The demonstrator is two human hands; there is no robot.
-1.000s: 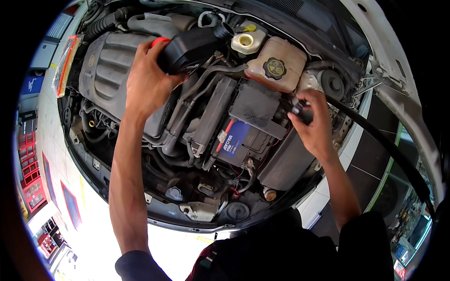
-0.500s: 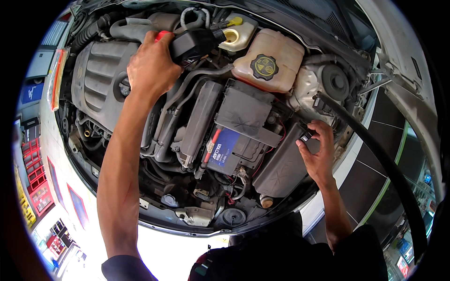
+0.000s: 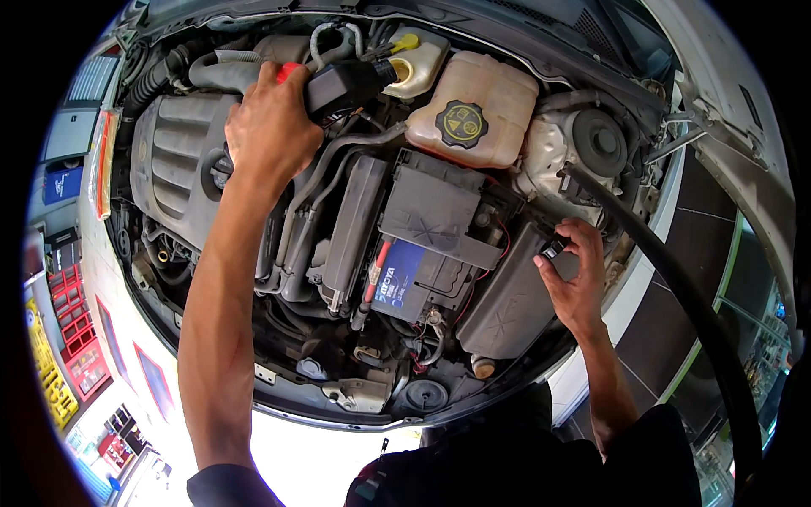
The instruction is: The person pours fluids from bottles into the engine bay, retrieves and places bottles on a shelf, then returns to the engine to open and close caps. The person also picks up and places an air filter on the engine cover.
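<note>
My left hand [image 3: 274,122] is wrapped round a black plastic bottle [image 3: 342,89] with a red part showing above my fingers. The bottle lies tilted on its side, its neck at the round opening of a pale yellowish fluid reservoir [image 3: 429,61]. Whether liquid flows cannot be seen. A yellow cap [image 3: 406,42] sits beside that opening. Over the long black cover on the right, my right hand [image 3: 581,279] pinches a small black cap [image 3: 553,247] between thumb and fingers.
A larger translucent tank [image 3: 507,93] with a black lid stands right of the reservoir. Below it are a battery [image 3: 399,279] and its grey cover [image 3: 431,203]. The ribbed engine cover [image 3: 173,152] lies left. A black strut [image 3: 667,245] slants down the right side.
The whole view has shifted slightly, moving the engine parts a little within the picture. Both hands keep their holds, and the bottle's neck stays at the reservoir opening.
</note>
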